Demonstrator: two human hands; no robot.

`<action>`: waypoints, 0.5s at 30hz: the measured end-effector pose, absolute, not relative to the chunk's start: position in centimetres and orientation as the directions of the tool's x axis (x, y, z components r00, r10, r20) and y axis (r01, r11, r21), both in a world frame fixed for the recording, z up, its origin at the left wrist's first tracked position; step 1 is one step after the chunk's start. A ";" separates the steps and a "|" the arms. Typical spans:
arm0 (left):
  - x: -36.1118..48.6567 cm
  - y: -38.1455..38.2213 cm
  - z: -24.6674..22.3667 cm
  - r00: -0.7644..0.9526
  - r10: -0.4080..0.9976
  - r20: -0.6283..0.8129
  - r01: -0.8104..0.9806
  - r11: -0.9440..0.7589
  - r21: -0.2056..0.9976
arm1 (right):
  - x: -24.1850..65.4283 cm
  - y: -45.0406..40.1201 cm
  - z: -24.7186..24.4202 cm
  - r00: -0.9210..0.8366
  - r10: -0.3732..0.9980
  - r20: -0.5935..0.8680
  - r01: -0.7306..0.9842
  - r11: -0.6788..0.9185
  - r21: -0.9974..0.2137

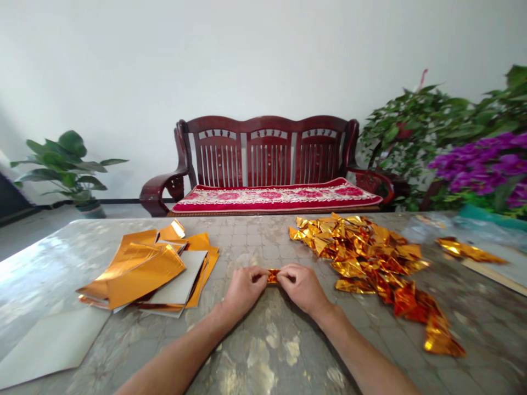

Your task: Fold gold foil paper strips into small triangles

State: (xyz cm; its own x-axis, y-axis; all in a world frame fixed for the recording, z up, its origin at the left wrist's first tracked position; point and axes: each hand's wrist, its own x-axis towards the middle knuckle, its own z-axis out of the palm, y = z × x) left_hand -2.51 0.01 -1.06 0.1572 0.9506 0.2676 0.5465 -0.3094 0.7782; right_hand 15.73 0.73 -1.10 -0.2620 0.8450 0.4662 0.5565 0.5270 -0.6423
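Folding step, I judge: my left hand (pixel 244 286) and right hand (pixel 303 285) pinch opposite ends of a gold foil piece (pixel 272 276), in from the table's (pixel 247 351) far edge; next move likely calls for even creasing

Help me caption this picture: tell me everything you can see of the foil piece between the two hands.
The foil piece shows as a short, shiny orange-gold strip, like metallic paper, with darker patches. It runs crosswise, pinched at one end by the left hand and at the other by the right hand, so both ends are hidden. It is at the table; whether it touches the top is unclear.
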 end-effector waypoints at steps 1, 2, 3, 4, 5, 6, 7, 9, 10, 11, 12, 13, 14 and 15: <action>-2.5 0.0 -1.1 0.160 0.951 0.264 0.544 -0.308 0.781 | 15.7 0.7 -1.2 -0.260 0.849 0.461 0.548 0.522 -0.654; -2.5 0.0 -1.0 0.162 0.952 0.261 0.544 -0.307 0.781 | 15.7 0.7 -1.2 -0.259 0.852 0.455 0.541 0.518 -0.663; -2.5 0.0 -1.0 0.163 0.952 0.257 0.545 -0.304 0.781 | 15.7 0.7 -1.2 -0.259 0.856 0.448 0.537 0.513 -0.670; -2.5 0.0 -1.0 0.164 0.953 0.253 0.548 -0.301 0.781 | 15.7 0.7 -1.2 -0.259 0.859 0.440 0.537 0.507 -0.674; -2.5 0.0 -1.0 0.162 0.954 0.250 0.549 -0.298 0.781 | 15.7 0.7 -1.2 -0.260 0.863 0.433 0.539 0.502 -0.676; -2.5 0.0 -1.1 0.162 0.955 0.248 0.548 -0.296 0.782 | 15.8 0.7 -1.1 -0.260 0.867 0.425 0.545 0.495 -0.677; -2.6 -0.1 -1.1 0.162 0.955 0.247 0.546 -0.295 0.784 | 15.8 0.7 -1.1 -0.260 0.871 0.417 0.552 0.488 -0.676; -2.6 -0.1 -1.3 0.164 0.955 0.247 0.539 -0.296 0.789 | 15.7 0.6 -1.0 -0.257 0.879 0.402 0.567 0.474 -0.674; -2.6 -0.1 -1.3 0.164 0.955 0.248 0.536 -0.298 0.790 | 15.7 0.6 -0.9 -0.255 0.883 0.394 0.573 0.466 -0.674; -2.6 -0.1 -1.4 0.165 0.954 0.249 0.536 -0.299 0.790 | 15.7 0.6 -0.8 -0.253 0.887 0.387 0.578 0.459 -0.675; -2.6 -0.1 -1.5 0.167 0.954 0.249 0.537 -0.300 0.788 | 15.7 0.6 -0.8 -0.251 0.890 0.380 0.582 0.453 -0.675; -2.6 -0.1 -1.5 0.169 0.954 0.248 0.540 -0.301 0.786 | 15.7 0.5 -0.7 -0.250 0.893 0.375 0.586 0.447 -0.676; -2.6 -0.1 -1.5 0.172 0.954 0.246 0.544 -0.300 0.784 | 15.7 0.5 -0.7 -0.250 0.895 0.368 0.589 0.443 -0.676; -2.6 -0.1 -1.5 0.173 0.955 0.242 0.547 -0.297 0.783 | 15.7 0.6 -0.7 -0.251 0.898 0.362 0.592 0.439 -0.676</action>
